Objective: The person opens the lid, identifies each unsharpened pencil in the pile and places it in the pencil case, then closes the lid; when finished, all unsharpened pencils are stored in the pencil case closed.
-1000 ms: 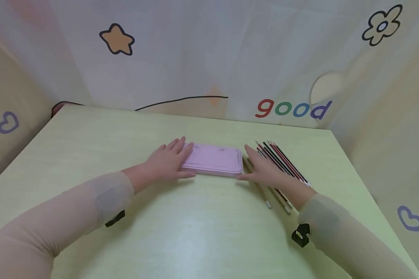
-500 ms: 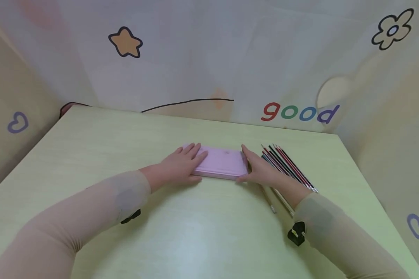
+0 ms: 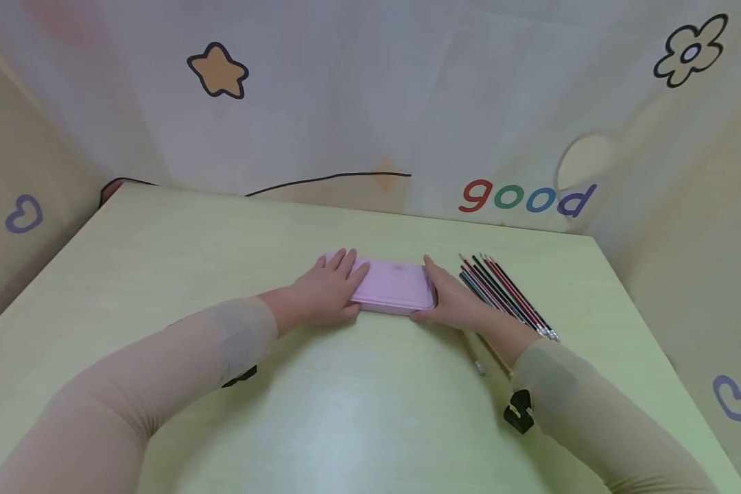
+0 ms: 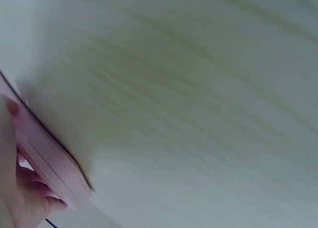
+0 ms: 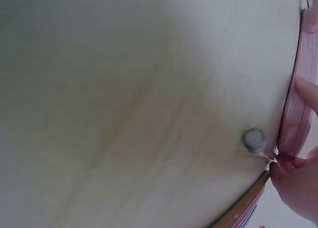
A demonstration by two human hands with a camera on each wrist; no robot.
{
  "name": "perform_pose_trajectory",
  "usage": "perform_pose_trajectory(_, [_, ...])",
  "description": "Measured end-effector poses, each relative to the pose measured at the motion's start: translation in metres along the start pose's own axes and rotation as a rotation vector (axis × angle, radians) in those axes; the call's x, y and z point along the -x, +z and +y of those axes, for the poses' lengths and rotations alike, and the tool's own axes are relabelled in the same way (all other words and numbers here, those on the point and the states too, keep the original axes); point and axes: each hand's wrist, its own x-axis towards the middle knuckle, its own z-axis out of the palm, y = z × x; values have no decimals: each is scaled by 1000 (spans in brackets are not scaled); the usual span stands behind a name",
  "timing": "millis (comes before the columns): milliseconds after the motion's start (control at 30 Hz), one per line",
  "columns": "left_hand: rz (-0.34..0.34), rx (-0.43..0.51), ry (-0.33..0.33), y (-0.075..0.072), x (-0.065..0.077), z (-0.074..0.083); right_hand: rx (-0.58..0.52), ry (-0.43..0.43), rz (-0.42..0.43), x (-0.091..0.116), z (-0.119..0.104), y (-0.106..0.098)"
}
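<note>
A pink pencil case [image 3: 392, 285] lies flat on the table with its lid down. At its left end, my left hand [image 3: 327, 291] holds it, fingers spread over the top and thumb at the front edge. The left wrist view shows the case's side [image 4: 52, 161] between thumb and fingers. My right hand [image 3: 460, 298] grips the right end, thumb along the front and a finger at the far corner. Just right of that hand lies a bundle of striped pencils [image 3: 509, 295], partly covered by it. A plain wooden pencil [image 3: 472, 353] pokes out below the right hand.
The pale wood-grain table [image 3: 321, 412] stretches to a printed cloth backdrop [image 3: 346, 103] behind and at both sides. Black devices hang under both sleeves, one being the right wrist unit [image 3: 520, 412].
My left hand has slid rightward over the case. My right hand has come in closer around the right end. The case has hardly moved, while the head view has shifted slightly.
</note>
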Motion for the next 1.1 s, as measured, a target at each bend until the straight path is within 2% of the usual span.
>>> perform_pose_trajectory(300, [67, -39, 8, 5, -8, 2, 5, 52, 9, 0, 2, -2])
perform_pose_trajectory(467, [89, -41, 1, 9, -5, 2, 1, 63, -12, -3, 1, 0])
perform_pose_trajectory(667, [111, -53, 2, 7, -1, 4, 25, 44, 0, -6, 0, -1])
perform_pose_trajectory(900, [129, -44, 7, 7, -5, 7, 50, 64, 2, -5, 0, 0])
perform_pose_trajectory(1100, [177, -132, 42, 8, -5, 7, 65, 78, 3, -7, -4, 1])
